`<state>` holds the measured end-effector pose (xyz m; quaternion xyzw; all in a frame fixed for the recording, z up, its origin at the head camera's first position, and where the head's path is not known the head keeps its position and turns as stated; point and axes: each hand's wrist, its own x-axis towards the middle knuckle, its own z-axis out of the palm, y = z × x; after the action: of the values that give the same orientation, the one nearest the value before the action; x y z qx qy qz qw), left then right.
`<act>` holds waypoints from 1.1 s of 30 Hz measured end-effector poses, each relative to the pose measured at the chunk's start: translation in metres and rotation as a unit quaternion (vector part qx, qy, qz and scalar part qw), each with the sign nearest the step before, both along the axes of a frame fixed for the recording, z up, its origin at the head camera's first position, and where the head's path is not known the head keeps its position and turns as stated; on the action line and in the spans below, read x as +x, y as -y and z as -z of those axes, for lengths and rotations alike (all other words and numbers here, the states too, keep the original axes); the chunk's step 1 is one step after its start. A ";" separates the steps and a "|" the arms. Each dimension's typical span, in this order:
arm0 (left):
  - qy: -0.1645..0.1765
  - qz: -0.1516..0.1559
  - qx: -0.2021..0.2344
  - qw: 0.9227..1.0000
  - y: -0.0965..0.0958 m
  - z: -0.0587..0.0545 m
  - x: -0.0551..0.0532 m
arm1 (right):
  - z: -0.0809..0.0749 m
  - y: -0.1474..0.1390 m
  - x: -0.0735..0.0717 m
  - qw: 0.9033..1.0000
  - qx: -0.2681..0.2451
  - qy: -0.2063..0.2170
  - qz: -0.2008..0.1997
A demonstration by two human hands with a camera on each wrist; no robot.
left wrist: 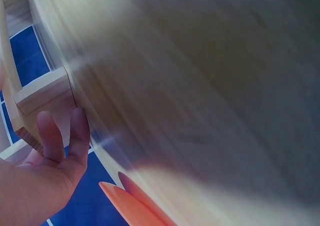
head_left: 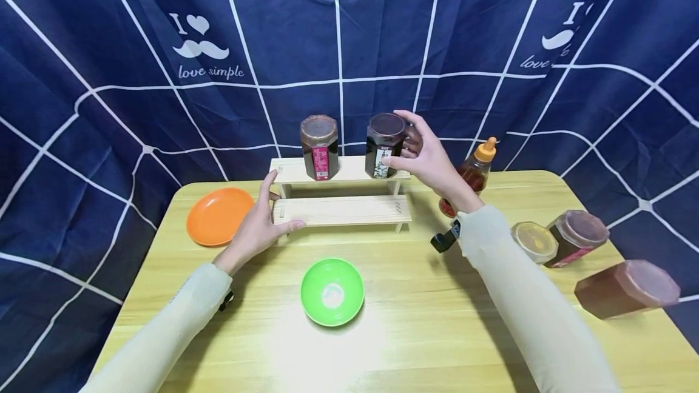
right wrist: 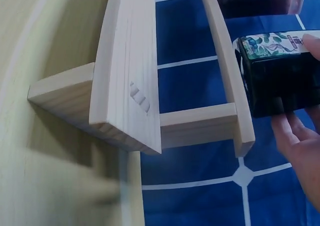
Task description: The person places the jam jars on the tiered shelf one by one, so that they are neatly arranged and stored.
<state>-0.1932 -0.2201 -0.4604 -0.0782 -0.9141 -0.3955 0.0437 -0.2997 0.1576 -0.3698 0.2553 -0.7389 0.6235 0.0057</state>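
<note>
A two-tier wooden shelf (head_left: 344, 210) stands at the back of the table. My left hand (head_left: 261, 220) grips its left end, thumb along the front of the lower board; in the left wrist view, fingers (left wrist: 77, 136) lie against the shelf's end support (left wrist: 45, 93). At the right end of the upper board, my right hand (head_left: 428, 153) holds a dark octagonal jar (head_left: 377, 153) upright, thumb on its patterned label and the other fingers around its right side. The jar's base is right at the board in the right wrist view. Another dark jar (head_left: 319, 150) with a pink label stands left on the upper board.
A green bowl (head_left: 322, 290) sits in front of the shelf, an orange plate (head_left: 218, 217) to its left. Right of the shelf are a squeeze bottle (head_left: 476, 171), a yellow-topped jar (head_left: 535, 241), a dark jar (head_left: 576, 238) and a reddish-brown jar (head_left: 622, 290). A blue curtain (head_left: 284, 29) hangs behind.
</note>
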 end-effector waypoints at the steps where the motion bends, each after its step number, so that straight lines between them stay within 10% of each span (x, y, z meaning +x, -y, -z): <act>1: 0.000 0.001 0.001 1.000 0.000 0.000 0.000 | 0.001 0.000 -0.001 1.000 -0.003 0.001 -0.003; 19: 0.004 -0.003 -0.004 1.000 -0.002 -0.001 0.001 | 0.010 0.009 -0.011 0.996 -0.037 0.038 -0.070; 33: -0.005 0.005 0.008 1.000 -0.003 -0.002 0.003 | -0.001 0.004 0.016 0.996 -0.084 0.041 -0.013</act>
<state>-0.1906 -0.2174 -0.4579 -0.0841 -0.9103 -0.4025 0.0473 -0.2836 0.1532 -0.3684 0.2379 -0.6800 0.6935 -0.0108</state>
